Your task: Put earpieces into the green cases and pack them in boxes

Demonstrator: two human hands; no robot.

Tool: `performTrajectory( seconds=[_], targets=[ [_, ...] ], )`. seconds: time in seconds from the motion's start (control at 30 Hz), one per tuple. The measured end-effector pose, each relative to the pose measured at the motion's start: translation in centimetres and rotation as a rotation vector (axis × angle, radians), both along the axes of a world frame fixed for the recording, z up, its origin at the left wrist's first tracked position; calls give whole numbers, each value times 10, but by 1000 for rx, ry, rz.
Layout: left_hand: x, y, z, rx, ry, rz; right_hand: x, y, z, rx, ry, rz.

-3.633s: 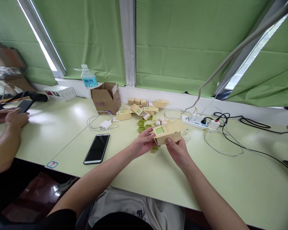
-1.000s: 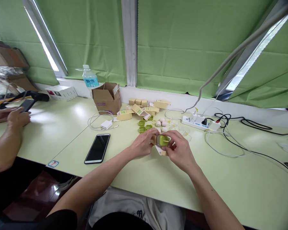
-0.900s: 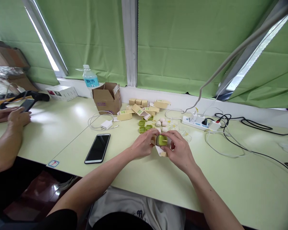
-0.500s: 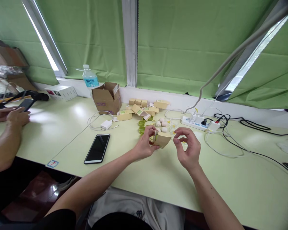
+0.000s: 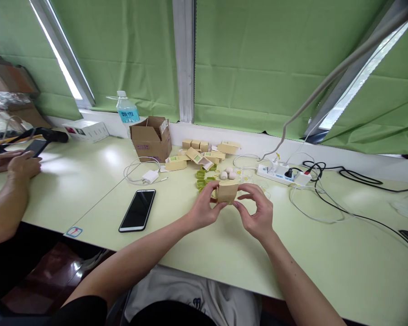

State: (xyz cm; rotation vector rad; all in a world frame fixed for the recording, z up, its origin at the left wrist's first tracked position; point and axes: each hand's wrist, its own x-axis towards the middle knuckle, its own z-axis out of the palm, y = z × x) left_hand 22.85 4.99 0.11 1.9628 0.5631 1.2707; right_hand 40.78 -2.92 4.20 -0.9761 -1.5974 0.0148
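Observation:
A small cream cardboard box is held up over the table in front of me. My left hand grips its left side between thumb and fingers. At the box's right edge, the thumb and fingertips of my right hand pinch it. Just behind the box lie several pale pinkish egg-shaped pieces. To their left are small olive-green cups, partly hidden by my left hand. Several more flattened or folded cream boxes lie farther back.
A black-screened phone lies left of my forearm. Beyond it are a white charger, an open brown carton and a water bottle. A power strip with trailing cables is at right. Another person's hands hold a phone at far left.
My right hand has moved left and in, from apart beside the box to touching its right edge. The box has turned to show its broad side more squarely.

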Motion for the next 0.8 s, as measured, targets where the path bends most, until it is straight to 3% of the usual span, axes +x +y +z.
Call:
performTrajectory(
  seconds=[0.23,0.4,0.53,0.63,0.8],
  targets=[
    [1,-4,-6,160,18,42,-1,2,-3,24,-38,-2],
    [2,-3,-6,185,-25,203,-11,3,-15,-9,106,33],
    [4,-6,-1,242,-2,279,-25,7,-29,17,96,21],
    [5,-10,3,252,0,241,-26,7,-33,-14,115,-3],
    [5,-13,7,12,-47,-2,-14,4,-26,-103,135,5]
  ],
)
